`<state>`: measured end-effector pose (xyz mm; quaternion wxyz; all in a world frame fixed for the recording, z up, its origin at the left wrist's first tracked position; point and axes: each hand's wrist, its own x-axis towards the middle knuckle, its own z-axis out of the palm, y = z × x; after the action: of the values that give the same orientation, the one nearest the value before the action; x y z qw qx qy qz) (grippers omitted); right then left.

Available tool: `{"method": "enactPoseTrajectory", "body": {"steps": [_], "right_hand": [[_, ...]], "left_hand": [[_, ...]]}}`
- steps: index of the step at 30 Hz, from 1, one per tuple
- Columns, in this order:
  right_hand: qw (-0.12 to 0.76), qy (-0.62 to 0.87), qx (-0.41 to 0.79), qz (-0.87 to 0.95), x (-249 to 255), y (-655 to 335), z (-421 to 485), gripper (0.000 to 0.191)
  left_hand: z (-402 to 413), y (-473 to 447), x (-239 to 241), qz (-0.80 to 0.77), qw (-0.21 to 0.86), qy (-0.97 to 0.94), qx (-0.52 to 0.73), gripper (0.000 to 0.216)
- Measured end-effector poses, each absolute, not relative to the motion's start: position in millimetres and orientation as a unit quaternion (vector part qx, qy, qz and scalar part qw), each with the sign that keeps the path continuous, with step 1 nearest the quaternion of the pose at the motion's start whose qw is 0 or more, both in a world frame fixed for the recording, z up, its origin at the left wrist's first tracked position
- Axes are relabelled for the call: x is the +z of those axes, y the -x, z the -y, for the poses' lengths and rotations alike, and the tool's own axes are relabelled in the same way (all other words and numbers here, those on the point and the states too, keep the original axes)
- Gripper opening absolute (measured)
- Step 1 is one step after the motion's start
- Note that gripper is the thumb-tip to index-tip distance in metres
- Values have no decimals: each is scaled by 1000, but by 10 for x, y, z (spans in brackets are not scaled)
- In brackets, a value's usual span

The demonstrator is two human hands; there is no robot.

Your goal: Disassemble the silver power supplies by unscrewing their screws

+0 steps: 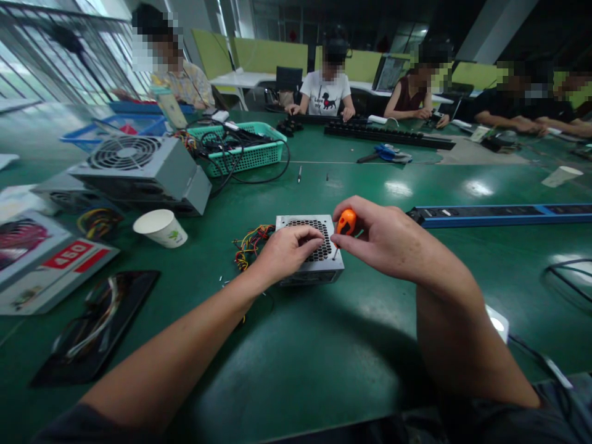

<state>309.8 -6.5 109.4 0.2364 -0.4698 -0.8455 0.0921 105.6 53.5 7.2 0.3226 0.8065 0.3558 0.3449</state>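
Observation:
A grey metal computer power supply with a honeycomb grille on top sits on the green table in front of me. My left hand lies over its top, fingers bent and thumb close to the index finger. Whatever is between those fingertips, if anything, is hidden. My right hand is closed around an orange-handled screwdriver, whose thin shaft points down at the right front corner of the case. Yellow, red and black cables spill from the left side of the power supply. Small screw-like bits lie beside it.
Left are a paper cup, larger power supplies, a box marked 450 and a black panel with wires. A teal basket of cables, blue pliers and a long blue power strip lie farther off. Several people sit opposite.

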Motion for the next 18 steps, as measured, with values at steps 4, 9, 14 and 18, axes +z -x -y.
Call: {"method": "enactPoseTrajectory", "body": {"steps": [4, 9, 14, 18], "right_hand": [[212, 465, 104, 853, 1084, -3096, 72, 22], [202, 473, 101, 852, 1074, -3100, 74, 22], [199, 481, 93, 849, 1062, -3104, 60, 23], [216, 465, 96, 853, 1072, -3111, 67, 22]], "left_hand": [[-539, -1062, 52, -362, 327, -801, 346, 21], [-546, -1062, 26, -363, 329, -799, 349, 20], [-558, -1060, 13, -360, 328, -800, 351, 20], [-562, -1055, 14, -360, 331, -796, 356, 21]]}}
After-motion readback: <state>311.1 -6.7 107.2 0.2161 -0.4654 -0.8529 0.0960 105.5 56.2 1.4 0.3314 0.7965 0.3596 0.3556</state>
